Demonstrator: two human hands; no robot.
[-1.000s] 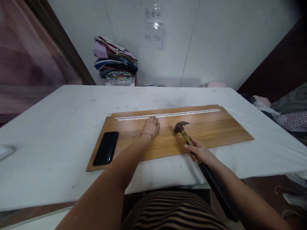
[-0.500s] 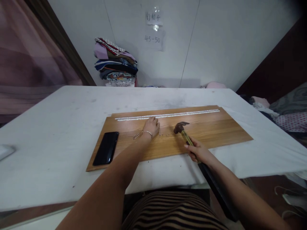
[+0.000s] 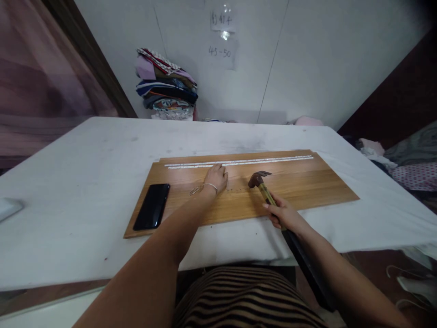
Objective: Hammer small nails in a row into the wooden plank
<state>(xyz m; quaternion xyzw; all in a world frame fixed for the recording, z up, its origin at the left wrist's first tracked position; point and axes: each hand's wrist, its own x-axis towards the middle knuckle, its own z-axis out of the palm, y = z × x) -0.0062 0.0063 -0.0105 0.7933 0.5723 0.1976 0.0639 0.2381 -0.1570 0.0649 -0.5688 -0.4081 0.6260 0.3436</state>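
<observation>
A long wooden board (image 3: 307,184) lies on a white table (image 3: 75,182). My left hand (image 3: 216,176) rests on the board with its fingers curled together, just below a thin metal strip (image 3: 259,161) that runs along the board's far edge; whether it pinches anything is hidden. A bracelet circles that wrist. My right hand (image 3: 285,215) is wrapped round the handle of a claw hammer (image 3: 258,180), whose head rests on the board to the right of my left hand. Small dark nail marks dot the board between the two hands.
A black phone (image 3: 152,212) lies at the board's left end. Folded cloth (image 3: 167,86) is stacked at the wall behind the table, under paper notes. More fabric lies at the right beyond the table. A pale object (image 3: 8,208) sits at the table's left edge.
The view has shifted slightly. Both hands and the hammer stay in the same places on the board.
</observation>
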